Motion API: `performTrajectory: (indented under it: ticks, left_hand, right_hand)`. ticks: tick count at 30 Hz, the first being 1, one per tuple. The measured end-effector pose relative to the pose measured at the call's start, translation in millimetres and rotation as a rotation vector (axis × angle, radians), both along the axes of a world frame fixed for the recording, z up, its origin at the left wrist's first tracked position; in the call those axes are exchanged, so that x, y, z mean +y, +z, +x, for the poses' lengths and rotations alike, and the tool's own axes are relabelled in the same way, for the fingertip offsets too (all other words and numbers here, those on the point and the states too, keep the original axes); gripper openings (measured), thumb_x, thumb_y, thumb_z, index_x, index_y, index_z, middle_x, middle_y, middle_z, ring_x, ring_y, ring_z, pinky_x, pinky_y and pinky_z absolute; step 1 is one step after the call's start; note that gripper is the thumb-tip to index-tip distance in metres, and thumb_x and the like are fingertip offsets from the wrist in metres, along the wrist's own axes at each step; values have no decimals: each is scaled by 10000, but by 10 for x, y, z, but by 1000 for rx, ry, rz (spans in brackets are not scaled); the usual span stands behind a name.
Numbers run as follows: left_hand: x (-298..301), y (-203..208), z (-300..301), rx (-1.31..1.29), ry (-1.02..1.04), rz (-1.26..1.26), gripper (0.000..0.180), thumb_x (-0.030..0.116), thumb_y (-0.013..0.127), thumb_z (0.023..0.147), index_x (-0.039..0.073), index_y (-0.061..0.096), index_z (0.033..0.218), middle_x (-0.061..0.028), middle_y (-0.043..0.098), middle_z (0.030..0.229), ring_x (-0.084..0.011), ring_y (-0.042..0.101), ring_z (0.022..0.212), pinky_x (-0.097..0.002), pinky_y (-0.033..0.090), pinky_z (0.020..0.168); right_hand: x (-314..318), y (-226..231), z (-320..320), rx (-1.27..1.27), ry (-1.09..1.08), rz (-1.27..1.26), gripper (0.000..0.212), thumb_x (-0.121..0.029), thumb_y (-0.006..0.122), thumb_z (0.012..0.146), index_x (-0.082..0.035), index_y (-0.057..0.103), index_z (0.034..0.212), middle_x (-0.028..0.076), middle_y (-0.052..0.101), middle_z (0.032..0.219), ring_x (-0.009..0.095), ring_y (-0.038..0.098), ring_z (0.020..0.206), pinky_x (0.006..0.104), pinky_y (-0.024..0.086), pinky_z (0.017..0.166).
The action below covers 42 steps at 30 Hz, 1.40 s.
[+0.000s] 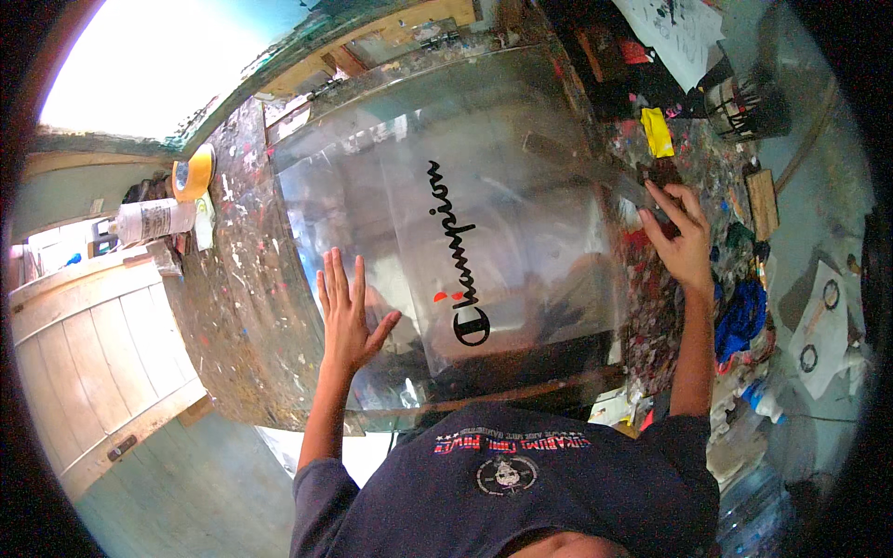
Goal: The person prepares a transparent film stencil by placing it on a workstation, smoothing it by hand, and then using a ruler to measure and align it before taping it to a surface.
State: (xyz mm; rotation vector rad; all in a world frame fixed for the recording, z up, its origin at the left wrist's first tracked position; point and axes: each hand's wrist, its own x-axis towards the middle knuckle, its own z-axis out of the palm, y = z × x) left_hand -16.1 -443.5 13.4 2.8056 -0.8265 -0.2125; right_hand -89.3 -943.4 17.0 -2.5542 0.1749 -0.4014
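A glossy clear sheet lies over a glass-like work surface in front of me, with black script lettering and a small orange-red mark near its lower end. My left hand rests flat on the sheet's left part, fingers stretched and thumb spread. At the right edge, my right hand has its thumb and fingers around the near end of a long thin grey strip that looks like a ruler. This strip slants over the sheet's upper right corner.
Orange tape and a white bottle stand at the left on the paint-spotted table. Rightward lie a yellow packet, a wooden block, a blue cloth and a dark container of thin tools.
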Motion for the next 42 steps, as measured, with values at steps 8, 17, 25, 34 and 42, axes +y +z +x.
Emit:
performTrajectory:
  ticks: [8,17,25,34,42]
  left_hand:
    - [32,-10,-15,-5,49,57,954,609,579,901,66,217,1597,-254,92,1656,-408,63,1542,-547,45,1225]
    - [103,-12,-33,-21,56,60,967,615,610,883,79,232,1594,-258,103,1651,-398,69,1542,-544,50,1229]
    - [-46,166,57,-82,-30,-161,935,576,655,862,62,312,1564,-272,201,1623,-416,165,1521,-540,106,1224]
    - [-353,311,172,12,-266,-26,913,579,643,870,48,337,1548,-240,236,1621,-388,194,1520,-547,148,1223]
    - [-246,102,147,45,-228,14,922,594,617,882,46,312,1558,-227,226,1628,-363,180,1529,-544,128,1231]
  right_hand:
    - [-73,51,-112,-19,-74,-28,408,-130,785,824,-117,717,1226,120,625,1108,290,643,1004,355,517,876]
    - [1,120,-90,8,54,21,415,-120,817,765,-94,729,1170,139,635,1070,305,649,980,362,526,860]
    - [152,177,170,96,244,78,351,-172,844,734,-67,718,1044,138,645,1070,324,667,964,394,540,861]
    - [143,159,465,162,365,57,365,-248,857,744,-44,693,998,138,638,1046,333,659,971,387,538,867]
    - [123,36,452,140,407,51,349,-210,856,758,-70,756,1062,120,636,1048,287,658,970,357,537,859]
